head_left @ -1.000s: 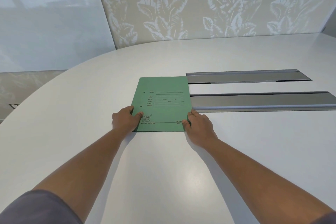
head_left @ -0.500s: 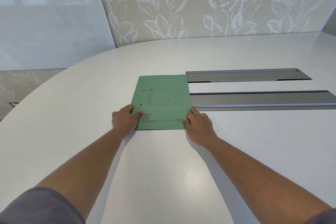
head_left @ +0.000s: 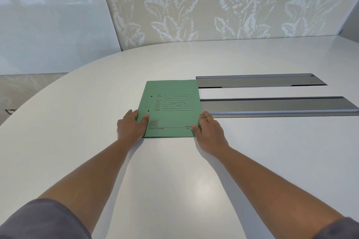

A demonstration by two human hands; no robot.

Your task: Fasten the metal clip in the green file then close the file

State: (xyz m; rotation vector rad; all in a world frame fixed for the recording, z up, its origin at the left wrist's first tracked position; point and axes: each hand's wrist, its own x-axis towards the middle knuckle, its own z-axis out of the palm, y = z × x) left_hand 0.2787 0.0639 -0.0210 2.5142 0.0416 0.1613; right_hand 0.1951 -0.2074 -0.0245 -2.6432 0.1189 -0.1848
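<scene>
The green file [head_left: 172,106] lies shut and flat on the white table [head_left: 174,176], its printed front cover up and two punch holes near its left edge. My left hand [head_left: 132,126] grips the file's near left corner, thumb on the cover. My right hand [head_left: 208,132] holds the near right corner, thumb on the cover. The metal clip is hidden inside the file.
Two long grey metal cable-tray lids [head_left: 272,105] are set into the table to the right of the file, the far one [head_left: 258,80] touching the file's far right corner. A leaf-patterned wall stands behind the rounded table edge.
The file and both hands sit slightly farther from me than a second ago. Both grips are unchanged.
</scene>
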